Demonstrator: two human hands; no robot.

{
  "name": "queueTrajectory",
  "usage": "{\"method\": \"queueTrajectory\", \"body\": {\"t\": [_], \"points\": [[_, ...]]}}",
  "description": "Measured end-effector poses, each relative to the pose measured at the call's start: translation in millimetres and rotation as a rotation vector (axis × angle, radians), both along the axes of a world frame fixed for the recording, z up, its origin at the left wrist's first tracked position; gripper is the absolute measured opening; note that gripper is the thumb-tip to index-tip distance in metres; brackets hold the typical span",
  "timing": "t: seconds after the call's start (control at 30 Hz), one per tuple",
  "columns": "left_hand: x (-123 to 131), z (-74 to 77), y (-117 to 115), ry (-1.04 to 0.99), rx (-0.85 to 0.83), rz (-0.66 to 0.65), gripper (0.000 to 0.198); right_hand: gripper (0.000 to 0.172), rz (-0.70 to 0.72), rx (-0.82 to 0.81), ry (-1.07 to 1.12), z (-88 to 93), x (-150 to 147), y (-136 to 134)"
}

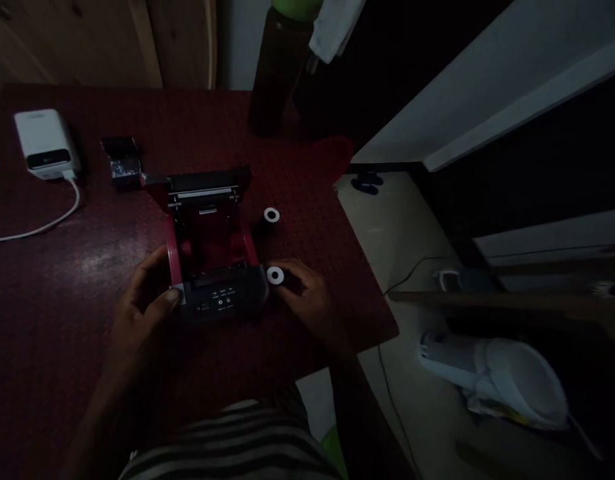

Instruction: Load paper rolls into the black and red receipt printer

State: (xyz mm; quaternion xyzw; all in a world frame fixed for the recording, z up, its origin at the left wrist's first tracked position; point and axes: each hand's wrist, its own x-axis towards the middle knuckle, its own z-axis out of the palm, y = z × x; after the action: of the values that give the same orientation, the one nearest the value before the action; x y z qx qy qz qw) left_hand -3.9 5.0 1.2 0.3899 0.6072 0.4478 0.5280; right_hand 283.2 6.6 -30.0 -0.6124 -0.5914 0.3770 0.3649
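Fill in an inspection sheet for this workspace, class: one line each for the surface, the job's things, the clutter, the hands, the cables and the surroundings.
Surface: dark red table, dimly lit.
Job's things: small printer with its lid open, red inside; one paper roll at its right front corner, a second roll standing farther back.
Clutter: white power bank; small dark object beside it; dark bottle at the far edge.
Hands: left hand rests against the printer's left side; right hand grips the nearer roll.
Cables: white cable from the power bank; thin dark cable on the floor.
Surroundings: floor to the right with a white appliance.
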Motion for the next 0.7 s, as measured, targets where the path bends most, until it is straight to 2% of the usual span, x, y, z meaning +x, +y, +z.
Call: {"method": "queueTrajectory", "body": {"t": [0.07,0.13,0.23,0.3,0.33,0.43,0.5,0.6,0.7], "points": [[0.3,-0.6,-1.0,-0.031,-0.009,0.001,0.071,0.030,-0.032,-0.007,-0.036,18.1,6.1,-1.2],[0.9,-0.5,-2.0,-0.052,-0.020,-0.001,0.071,0.032,-0.031,0.025,-0.118,49.3,11.6,-1.7],[1.4,-0.2,-2.5,-0.064,-0.023,0.023,0.069,0.038,0.169,0.212,-0.299,100.5,2.1,6.7],[1.3,-0.2,-2.2,-0.072,-0.021,0.016,0.070,0.038,0.315,0.302,-0.465,122.3,-20.2,20.2],[1.3,-0.3,-2.0,-0.073,-0.012,0.009,0.070,0.039,0.394,0.306,-0.554,127.6,-34.7,28.6],[1.3,0.2,-1.8,-0.087,0.030,-0.017,0.069,0.040,0.577,0.235,-0.835,126.9,-79.4,54.1],[1.5,1.0,-2.2,-0.105,0.042,-0.023,0.069,0.041,0.627,0.163,-0.970,120.3,-101.0,67.4],[1.9,2.3,-3.1,-0.121,0.031,-0.033,0.068,0.041,0.629,0.068,-1.048,111.8,-114.9,80.0],[2.3,3.1,-3.6,-0.144,0.022,-0.037,0.068,0.037,0.634,0.009,-1.047,106.2,-115.5,88.3]]}}
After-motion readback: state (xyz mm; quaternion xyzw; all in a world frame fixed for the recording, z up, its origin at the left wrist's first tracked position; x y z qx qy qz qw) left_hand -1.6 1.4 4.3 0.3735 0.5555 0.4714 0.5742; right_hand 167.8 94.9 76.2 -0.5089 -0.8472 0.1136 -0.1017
